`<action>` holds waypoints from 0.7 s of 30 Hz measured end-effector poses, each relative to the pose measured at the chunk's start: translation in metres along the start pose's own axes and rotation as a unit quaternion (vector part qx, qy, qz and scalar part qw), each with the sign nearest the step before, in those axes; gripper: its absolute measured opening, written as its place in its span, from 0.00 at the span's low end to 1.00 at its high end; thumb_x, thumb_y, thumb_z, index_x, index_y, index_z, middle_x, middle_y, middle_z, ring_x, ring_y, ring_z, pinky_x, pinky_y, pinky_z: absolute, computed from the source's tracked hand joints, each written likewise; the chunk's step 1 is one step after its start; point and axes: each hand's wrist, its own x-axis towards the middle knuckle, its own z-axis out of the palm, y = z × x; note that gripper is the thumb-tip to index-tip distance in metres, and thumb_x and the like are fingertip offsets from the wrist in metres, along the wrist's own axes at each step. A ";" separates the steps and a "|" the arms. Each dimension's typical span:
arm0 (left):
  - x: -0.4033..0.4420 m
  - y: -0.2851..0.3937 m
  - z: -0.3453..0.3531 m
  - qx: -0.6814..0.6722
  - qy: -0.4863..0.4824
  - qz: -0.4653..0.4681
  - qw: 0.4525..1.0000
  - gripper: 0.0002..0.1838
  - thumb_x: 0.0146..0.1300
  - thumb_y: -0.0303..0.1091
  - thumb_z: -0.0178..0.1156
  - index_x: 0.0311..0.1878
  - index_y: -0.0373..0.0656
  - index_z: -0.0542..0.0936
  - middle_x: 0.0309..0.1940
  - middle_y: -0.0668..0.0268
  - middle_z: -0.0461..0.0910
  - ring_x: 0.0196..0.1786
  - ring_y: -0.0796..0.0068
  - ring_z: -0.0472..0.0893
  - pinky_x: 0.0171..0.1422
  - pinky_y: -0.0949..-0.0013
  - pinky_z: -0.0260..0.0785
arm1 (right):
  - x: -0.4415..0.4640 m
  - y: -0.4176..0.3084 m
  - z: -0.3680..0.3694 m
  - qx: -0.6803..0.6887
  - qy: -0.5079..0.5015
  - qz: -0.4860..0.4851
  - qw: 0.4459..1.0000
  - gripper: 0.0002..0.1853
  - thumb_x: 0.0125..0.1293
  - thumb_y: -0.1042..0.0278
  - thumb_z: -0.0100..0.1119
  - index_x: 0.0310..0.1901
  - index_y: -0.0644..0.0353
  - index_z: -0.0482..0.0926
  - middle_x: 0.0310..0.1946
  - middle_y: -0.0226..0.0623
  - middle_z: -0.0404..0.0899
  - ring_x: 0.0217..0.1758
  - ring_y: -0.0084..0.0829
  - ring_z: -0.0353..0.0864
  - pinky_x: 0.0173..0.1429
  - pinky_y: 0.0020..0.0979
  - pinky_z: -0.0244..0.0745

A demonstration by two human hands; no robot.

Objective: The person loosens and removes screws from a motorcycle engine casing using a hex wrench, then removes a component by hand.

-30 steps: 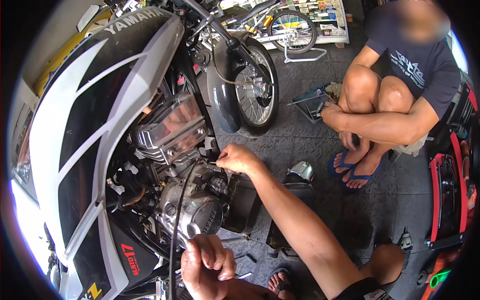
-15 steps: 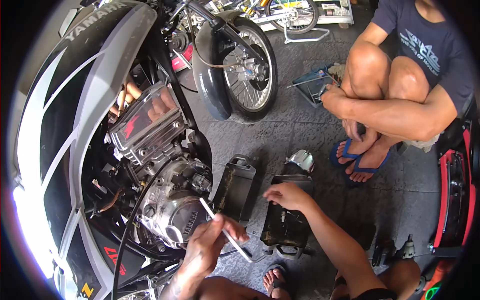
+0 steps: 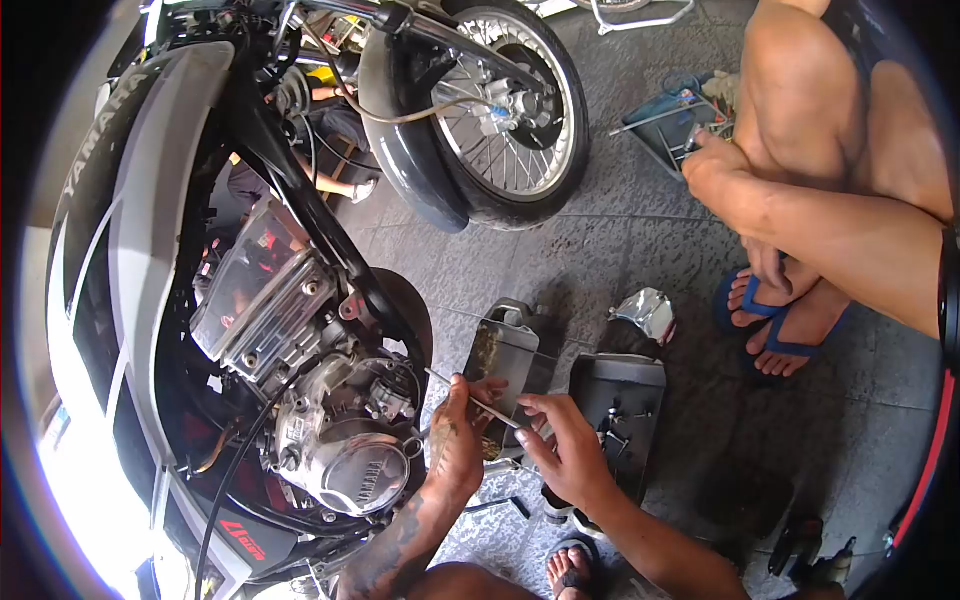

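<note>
A thin, straight metal rod [image 3: 488, 408] slants across in front of me. My left hand [image 3: 458, 440] is closed round its middle, the thumb lying along the top. At the rod's lower right end, the thumb and fingers of my right hand [image 3: 568, 445] pinch it. Just left of my hands is the motorcycle engine [image 3: 345, 470], with a round side cover marked YAMAHA. Below and behind my fingers lies a dark tray [image 3: 510, 335] with brownish residue, partly hidden. A second tray [image 3: 625, 372], right of my right hand, holds several small metal parts.
A spoked front wheel [image 3: 545, 170] stands ahead. Crumpled foil [image 3: 645, 315] lies beyond the second tray. At the right, another person [image 3: 800, 215] squats in blue flip-flops, near a tool tray [image 3: 655, 120]. Dark tools [image 3: 800, 545] stand at lower right.
My right hand has come left from over the second tray to the rod's end. The rod in my left hand has tilted flatter. My view has shifted, bringing the squatting person closer.
</note>
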 end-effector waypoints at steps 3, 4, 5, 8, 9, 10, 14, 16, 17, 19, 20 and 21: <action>0.007 -0.007 -0.003 0.009 0.016 -0.018 1.000 0.21 0.73 0.51 0.40 0.31 0.46 0.72 0.39 0.61 0.80 0.44 0.71 0.77 0.52 0.65 0.64 | 0.003 0.003 -0.011 -0.095 -0.168 0.028 0.981 0.12 0.65 0.61 0.56 0.44 0.58 0.73 0.33 0.36 0.75 0.33 0.42 0.79 0.34 0.38 0.75; 0.009 -0.009 -0.005 -0.039 -0.005 -0.027 0.999 0.21 0.73 0.50 0.40 0.31 0.45 0.72 0.37 0.61 0.79 0.43 0.68 0.78 0.52 0.63 0.65 | 0.005 0.003 -0.012 -0.100 -0.188 0.008 0.977 0.10 0.64 0.60 0.56 0.40 0.57 0.72 0.32 0.37 0.74 0.34 0.42 0.79 0.33 0.40 0.75; 0.012 -0.011 -0.006 -0.087 -0.024 -0.037 0.995 0.21 0.74 0.49 0.40 0.32 0.45 0.72 0.36 0.60 0.79 0.42 0.66 0.78 0.53 0.62 0.66 | 0.008 0.002 -0.015 -0.097 -0.185 0.013 0.978 0.10 0.64 0.60 0.56 0.40 0.57 0.72 0.32 0.37 0.74 0.34 0.42 0.79 0.33 0.40 0.75; 0.010 -0.013 -0.008 -0.112 -0.018 -0.040 0.993 0.20 0.74 0.48 0.40 0.33 0.43 0.71 0.33 0.59 0.78 0.42 0.61 0.79 0.53 0.59 0.68 | 0.003 0.009 -0.013 -0.048 -0.226 0.003 0.973 0.10 0.64 0.64 0.57 0.40 0.61 0.73 0.29 0.41 0.75 0.30 0.45 0.78 0.31 0.41 0.72; 0.010 -0.013 -0.008 -0.115 -0.031 -0.021 0.993 0.20 0.74 0.48 0.40 0.34 0.43 0.71 0.33 0.59 0.78 0.42 0.61 0.79 0.53 0.59 0.68 | 0.001 0.011 -0.009 -0.044 -0.225 0.009 0.973 0.10 0.64 0.64 0.57 0.40 0.61 0.73 0.29 0.41 0.75 0.30 0.45 0.78 0.31 0.41 0.72; 0.009 -0.014 -0.006 -0.094 -0.019 -0.013 0.995 0.18 0.74 0.48 0.40 0.36 0.46 0.71 0.31 0.62 0.76 0.42 0.62 0.77 0.52 0.59 0.67 | -0.001 0.011 -0.006 -0.030 -0.210 0.028 0.977 0.09 0.65 0.65 0.56 0.39 0.61 0.73 0.27 0.42 0.75 0.28 0.46 0.78 0.30 0.41 0.71; 0.013 -0.013 -0.010 -0.132 -0.025 0.051 0.990 0.18 0.73 0.48 0.41 0.39 0.42 0.71 0.29 0.59 0.78 0.41 0.61 0.78 0.55 0.56 0.65 | -0.003 0.015 0.013 0.054 -0.178 0.073 0.980 0.08 0.68 0.67 0.52 0.37 0.63 0.70 0.23 0.45 0.75 0.25 0.46 0.78 0.28 0.42 0.72; 0.015 -0.008 -0.011 -0.156 -0.032 0.060 0.985 0.18 0.73 0.48 0.42 0.39 0.43 0.71 0.28 0.60 0.78 0.40 0.61 0.78 0.55 0.55 0.65 | 0.001 0.014 0.022 0.107 -0.166 0.079 0.977 0.08 0.68 0.67 0.52 0.37 0.63 0.70 0.22 0.46 0.75 0.24 0.46 0.79 0.28 0.41 0.72; 0.016 -0.007 -0.013 -0.166 -0.027 0.065 0.984 0.18 0.73 0.49 0.42 0.39 0.43 0.71 0.26 0.60 0.78 0.39 0.60 0.78 0.55 0.55 0.66 | 0.005 0.011 0.023 0.110 -0.166 0.080 0.977 0.08 0.68 0.67 0.52 0.37 0.63 0.70 0.22 0.46 0.75 0.24 0.46 0.79 0.28 0.41 0.72; 0.019 -0.008 -0.016 -0.165 -0.026 0.068 0.984 0.18 0.73 0.49 0.42 0.39 0.43 0.71 0.26 0.61 0.78 0.38 0.60 0.79 0.55 0.55 0.66 | 0.013 0.006 0.024 0.165 -0.202 0.155 0.953 0.08 0.69 0.67 0.50 0.38 0.63 0.72 0.21 0.47 0.76 0.24 0.46 0.78 0.27 0.40 0.71; 0.020 -0.008 -0.017 -0.167 -0.028 0.073 0.983 0.18 0.73 0.49 0.42 0.38 0.44 0.71 0.25 0.62 0.78 0.38 0.59 0.80 0.54 0.55 0.67 | 0.013 0.006 0.024 0.171 -0.189 0.157 0.954 0.11 0.71 0.65 0.46 0.37 0.63 0.73 0.20 0.45 0.76 0.21 0.44 0.78 0.26 0.38 0.70; 0.021 -0.008 -0.018 -0.168 -0.028 0.073 0.983 0.18 0.73 0.49 0.42 0.38 0.44 0.71 0.25 0.62 0.78 0.38 0.59 0.80 0.54 0.55 0.67 | 0.015 0.006 0.024 0.169 -0.189 0.157 0.954 0.11 0.71 0.65 0.46 0.37 0.63 0.73 0.20 0.45 0.76 0.21 0.44 0.78 0.26 0.38 0.70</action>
